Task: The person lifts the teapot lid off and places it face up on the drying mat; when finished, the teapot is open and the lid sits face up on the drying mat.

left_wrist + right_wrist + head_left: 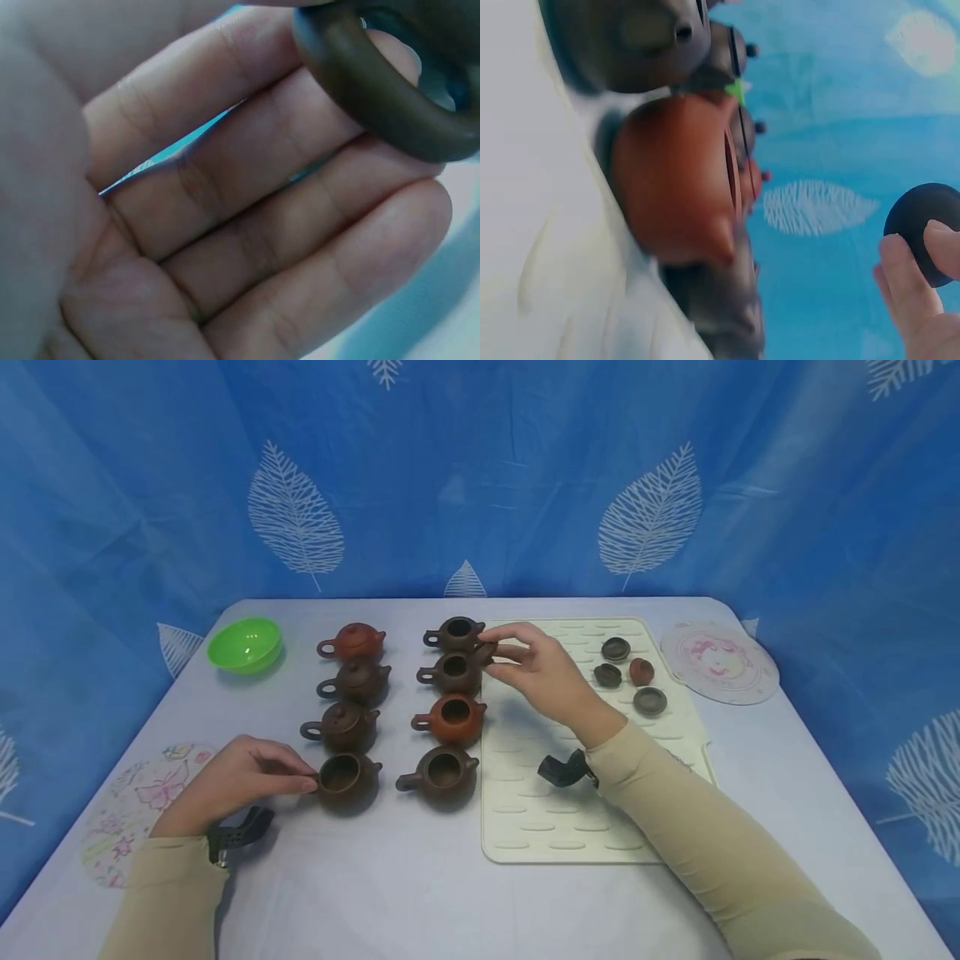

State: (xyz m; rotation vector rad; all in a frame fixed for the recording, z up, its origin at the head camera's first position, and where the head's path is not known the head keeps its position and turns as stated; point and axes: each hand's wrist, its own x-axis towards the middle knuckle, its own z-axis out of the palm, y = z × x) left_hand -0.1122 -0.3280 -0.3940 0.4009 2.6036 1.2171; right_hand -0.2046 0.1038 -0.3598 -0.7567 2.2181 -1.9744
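My left hand pinches the handle of a brown teapot without a lid, at the near end of the left column of teapots. Higher up and to the right, my right hand holds a dark round teapot lid between thumb and fingers. In the head view it overlaps the spout side of a dark open teapot. Nearer in the same column stand a reddish open teapot and a brown open teapot; at its far end is another dark open teapot.
Lidded teapots, a reddish one and two dark ones, continue the left column. Several small lids lie on a cream mat at right. A green bowl and two patterned round mats flank the layout.
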